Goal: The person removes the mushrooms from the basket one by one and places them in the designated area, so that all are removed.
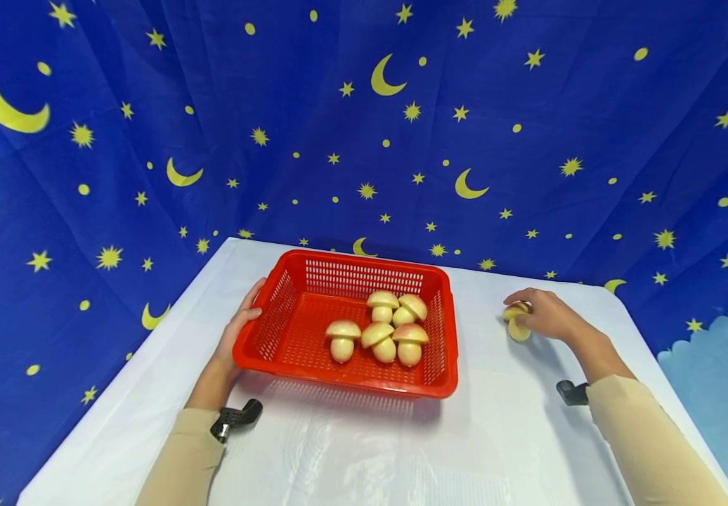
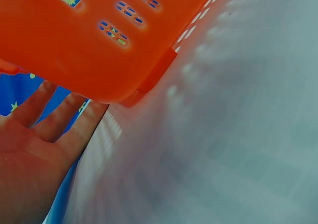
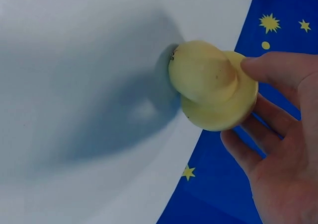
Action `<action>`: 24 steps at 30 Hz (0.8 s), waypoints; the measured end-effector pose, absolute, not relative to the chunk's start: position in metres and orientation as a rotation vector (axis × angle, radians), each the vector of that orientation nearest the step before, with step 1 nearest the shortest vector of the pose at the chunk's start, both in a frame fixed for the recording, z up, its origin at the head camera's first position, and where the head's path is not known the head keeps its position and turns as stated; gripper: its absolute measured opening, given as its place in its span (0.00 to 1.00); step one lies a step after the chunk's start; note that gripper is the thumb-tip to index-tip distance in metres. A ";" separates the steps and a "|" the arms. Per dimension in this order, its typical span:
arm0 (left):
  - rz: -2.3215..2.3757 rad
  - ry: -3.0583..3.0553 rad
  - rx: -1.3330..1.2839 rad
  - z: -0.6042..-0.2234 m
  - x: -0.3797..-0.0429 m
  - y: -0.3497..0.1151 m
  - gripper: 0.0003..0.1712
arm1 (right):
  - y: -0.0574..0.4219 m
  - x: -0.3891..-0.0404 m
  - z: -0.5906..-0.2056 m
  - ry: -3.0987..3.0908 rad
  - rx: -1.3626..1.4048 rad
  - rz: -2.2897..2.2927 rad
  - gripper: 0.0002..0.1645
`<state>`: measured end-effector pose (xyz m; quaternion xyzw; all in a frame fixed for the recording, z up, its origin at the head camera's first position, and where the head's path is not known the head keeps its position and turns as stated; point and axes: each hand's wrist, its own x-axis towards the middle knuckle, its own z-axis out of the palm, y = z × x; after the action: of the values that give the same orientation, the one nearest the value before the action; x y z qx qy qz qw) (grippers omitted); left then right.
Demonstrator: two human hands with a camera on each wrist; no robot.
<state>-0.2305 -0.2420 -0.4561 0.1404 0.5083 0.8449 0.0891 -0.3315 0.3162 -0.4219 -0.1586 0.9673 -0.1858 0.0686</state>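
Observation:
A red plastic basket (image 1: 345, 383) with slotted walls stands on the table. Inside, towards its right half, lie several toy mushrooms (image 1: 342, 342) with pale stems and yellow caps tinged pink. My left hand (image 1: 237, 329) rests against the basket's left side, thumb by the rim; in the left wrist view its fingers (image 2: 67, 115) are fairly straight beside the outer wall. To the right of the basket, my right hand (image 1: 549, 314) holds another mushroom (image 3: 206, 77). Thumb and fingers grip its cap, and the stem points away from the palm.
A white cloth covers the table (image 1: 339, 450). Behind it and at the sides hangs a blue curtain (image 1: 313, 183) with yellow stars and moons. A light blue patch (image 1: 718, 379) shows at the right edge. Black camera mounts (image 1: 236, 416) sit at both wrists.

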 end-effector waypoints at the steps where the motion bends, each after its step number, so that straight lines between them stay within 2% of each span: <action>1: 2.512 1.520 0.418 -0.456 -0.231 -0.242 0.32 | 0.316 -0.331 -0.422 2.911 -0.469 -0.563 0.24; 11: 2.502 1.532 0.402 -0.456 -0.230 -0.241 0.32 | 0.317 -0.332 -0.424 2.917 -0.432 -0.566 0.26; 24: 2.499 1.555 0.401 -0.459 -0.231 -0.243 0.31 | 0.307 -0.331 -0.410 2.961 -0.494 -0.571 0.24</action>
<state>-0.2305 -0.2428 -0.4592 0.1344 0.5216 0.8382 0.0852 -0.3310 0.3066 -0.4100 -0.1614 0.9681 -0.1867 0.0429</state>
